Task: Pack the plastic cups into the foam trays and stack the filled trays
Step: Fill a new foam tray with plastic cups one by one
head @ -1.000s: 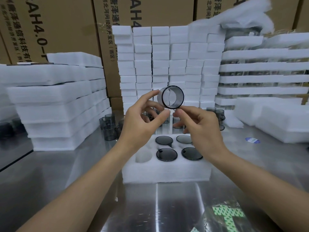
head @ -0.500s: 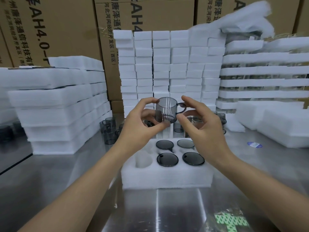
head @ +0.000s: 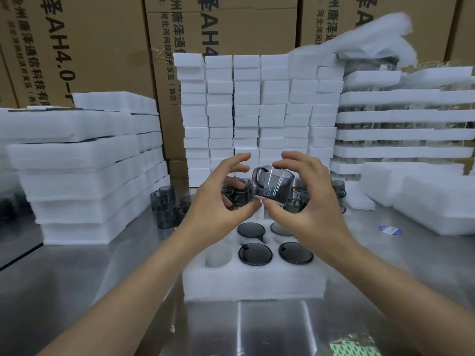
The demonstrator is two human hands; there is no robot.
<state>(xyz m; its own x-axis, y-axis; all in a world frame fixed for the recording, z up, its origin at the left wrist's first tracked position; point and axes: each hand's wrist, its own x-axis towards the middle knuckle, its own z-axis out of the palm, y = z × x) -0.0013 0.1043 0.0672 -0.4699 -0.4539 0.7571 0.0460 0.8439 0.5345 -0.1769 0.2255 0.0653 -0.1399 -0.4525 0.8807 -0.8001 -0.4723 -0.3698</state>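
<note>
- Smoky grey handled cup (head: 275, 187): in the air above the back of the foam tray (head: 254, 283), tilted, handle toward my left.
- Right hand (head: 308, 201): pinches the cup, fingers on its upper rim and thumb under its lower edge.
- Left hand (head: 218, 201): spread wide, fingers loosely curved. The thumb tip touches the cup's lower edge. I cannot tell whether the fingers touch the handle.
- Tray: four pockets hold packed cups (head: 255, 254), seen as dark round discs. The front-left pocket (head: 217, 256) is empty, and my left arm hides the pocket behind it.
- Loose cups (head: 167, 204): clustered on the steel table (head: 102, 278) behind the tray.
- Left: stack of foam trays (head: 77, 163). Centre back: wall of foam blocks (head: 246, 111). Right: stacked foam layers with clear items between them (head: 403, 124).
- Printed cardboard boxes (head: 90, 47) stand behind everything.
- Blue sticker (head: 390, 230) lies on the table to the right.
</note>
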